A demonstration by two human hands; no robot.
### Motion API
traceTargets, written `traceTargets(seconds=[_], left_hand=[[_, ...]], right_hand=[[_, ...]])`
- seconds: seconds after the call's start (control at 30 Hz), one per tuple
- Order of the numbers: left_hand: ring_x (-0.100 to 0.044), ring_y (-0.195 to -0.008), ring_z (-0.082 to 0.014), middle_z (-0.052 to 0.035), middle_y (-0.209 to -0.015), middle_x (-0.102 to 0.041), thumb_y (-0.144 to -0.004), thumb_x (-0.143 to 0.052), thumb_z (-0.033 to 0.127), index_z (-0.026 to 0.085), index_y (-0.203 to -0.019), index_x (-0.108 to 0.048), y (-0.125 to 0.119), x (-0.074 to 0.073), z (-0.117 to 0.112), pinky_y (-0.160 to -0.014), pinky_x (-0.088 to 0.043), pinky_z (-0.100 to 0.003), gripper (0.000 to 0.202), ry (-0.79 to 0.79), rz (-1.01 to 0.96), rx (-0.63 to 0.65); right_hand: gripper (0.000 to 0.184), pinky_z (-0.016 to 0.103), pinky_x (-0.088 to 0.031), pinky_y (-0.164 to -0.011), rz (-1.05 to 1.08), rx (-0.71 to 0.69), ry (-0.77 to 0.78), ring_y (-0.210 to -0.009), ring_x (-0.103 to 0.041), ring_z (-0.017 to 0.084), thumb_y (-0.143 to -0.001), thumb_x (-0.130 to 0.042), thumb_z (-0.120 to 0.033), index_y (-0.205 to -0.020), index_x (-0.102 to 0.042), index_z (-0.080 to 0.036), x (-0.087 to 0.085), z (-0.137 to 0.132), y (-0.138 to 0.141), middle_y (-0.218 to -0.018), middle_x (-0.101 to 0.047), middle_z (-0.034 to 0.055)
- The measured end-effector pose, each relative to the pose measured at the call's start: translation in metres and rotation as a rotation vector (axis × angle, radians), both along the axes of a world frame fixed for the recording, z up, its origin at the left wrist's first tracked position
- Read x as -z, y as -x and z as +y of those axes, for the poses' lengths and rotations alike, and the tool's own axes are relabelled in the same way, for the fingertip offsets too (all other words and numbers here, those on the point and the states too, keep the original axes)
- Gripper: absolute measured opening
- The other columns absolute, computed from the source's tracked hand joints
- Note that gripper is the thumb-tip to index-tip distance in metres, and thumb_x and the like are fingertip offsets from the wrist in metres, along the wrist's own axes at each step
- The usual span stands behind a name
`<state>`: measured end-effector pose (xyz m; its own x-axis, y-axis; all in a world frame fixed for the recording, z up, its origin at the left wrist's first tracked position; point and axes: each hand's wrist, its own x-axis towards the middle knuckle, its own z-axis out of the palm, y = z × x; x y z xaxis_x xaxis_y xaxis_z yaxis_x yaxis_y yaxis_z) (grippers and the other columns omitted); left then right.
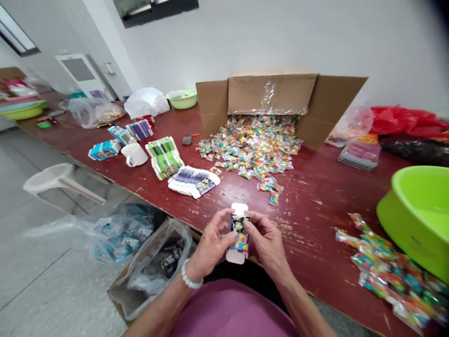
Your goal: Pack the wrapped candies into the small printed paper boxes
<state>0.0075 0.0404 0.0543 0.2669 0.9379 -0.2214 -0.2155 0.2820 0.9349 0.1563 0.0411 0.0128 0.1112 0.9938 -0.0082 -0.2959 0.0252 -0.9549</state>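
A small printed candy box (240, 232) with purple, green and orange artwork is held upright between my two hands, its white end flaps standing out at top and bottom. My left hand (214, 244) grips its left side, thumb across the front. From the other side my right hand (265, 239) pinches it near the top, thumb on the printed face. Beyond my hands, a stack of flat purple cartons (191, 181) lies on the table. Several wrapped candies (271, 188) lie loose just past the box.
An open cardboard box (271, 93) spills a heap of wrapped candies (252, 140) onto the red table (305, 201). Green cartons (164, 157) and a white mug (135, 155) stand left. A green basin (414, 220) is at right. Below, a lined carton (140, 276) holds filled boxes.
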Motion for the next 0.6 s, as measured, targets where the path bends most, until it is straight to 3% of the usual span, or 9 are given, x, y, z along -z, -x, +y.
traceTargets(seconds=[0.1,0.23,0.37,0.43,0.5,0.6], left_hand=[[-0.062,-0.072,-0.0129,0.0002,-0.088,-0.065,-0.074,-0.080,0.032,0.024,-0.116,-0.053,0.000,-0.001,-0.001,-0.068,-0.052,-0.025,0.050,0.047,-0.023,0.035],[-0.061,-0.072,-0.0127,-0.0003,-0.087,-0.066,-0.081,-0.073,0.037,0.022,-0.108,-0.056,0.000,0.006,-0.003,-0.066,-0.050,-0.024,0.035,0.022,0.009,0.040],[-0.059,-0.078,-0.0131,-0.0015,-0.088,-0.066,-0.088,-0.065,0.038,0.019,-0.098,-0.062,0.004,0.010,-0.002,-0.071,-0.048,-0.023,0.021,-0.108,0.147,0.015],[-0.057,-0.078,-0.0129,-0.0023,-0.089,-0.066,-0.088,-0.065,0.037,0.018,-0.096,-0.063,0.006,0.010,-0.002,-0.073,-0.047,-0.024,0.021,-0.135,0.186,0.022],[-0.057,-0.078,-0.0123,-0.0022,-0.088,-0.065,-0.086,-0.069,0.036,0.017,-0.094,-0.062,0.006,0.009,-0.002,-0.073,-0.046,-0.024,0.022,-0.151,0.164,0.004],[-0.057,-0.072,-0.0102,0.0024,-0.081,-0.061,-0.079,-0.078,0.033,0.021,-0.100,-0.052,0.005,0.009,-0.002,-0.069,-0.046,-0.022,0.036,-0.100,0.010,-0.078]], right_hand=[[0.028,0.028,-0.051,-0.070,-0.085,-0.050,0.054,-0.075,-0.063,0.017,-0.082,-0.072,-0.045,-0.094,-0.072,-0.019,-0.003,0.002,-0.008,-0.084,-0.072,0.0028],[0.032,0.027,-0.048,-0.065,-0.124,-0.093,0.117,-0.065,-0.058,0.015,-0.077,-0.076,-0.048,-0.075,-0.070,-0.016,-0.011,0.006,-0.016,-0.072,-0.068,0.0019],[0.040,0.026,-0.049,-0.064,-0.063,-0.116,0.101,-0.068,-0.061,0.015,-0.069,-0.084,-0.046,-0.095,-0.070,-0.019,-0.014,0.006,-0.020,-0.077,-0.069,0.0009],[0.037,0.027,-0.051,-0.066,-0.117,-0.201,0.089,-0.072,-0.063,0.017,-0.075,-0.080,-0.046,-0.098,-0.071,-0.018,-0.012,0.005,-0.022,-0.081,-0.070,0.0029],[0.030,0.028,-0.051,-0.066,-0.188,-0.272,0.076,-0.072,-0.064,0.018,-0.082,-0.074,-0.046,-0.088,-0.071,-0.016,-0.007,0.004,-0.025,-0.081,-0.071,0.0053],[0.030,0.028,-0.052,-0.064,-0.220,-0.210,0.014,-0.072,-0.063,0.020,-0.081,-0.074,-0.047,-0.082,-0.071,-0.017,0.000,0.004,-0.025,-0.080,-0.071,0.0065]])
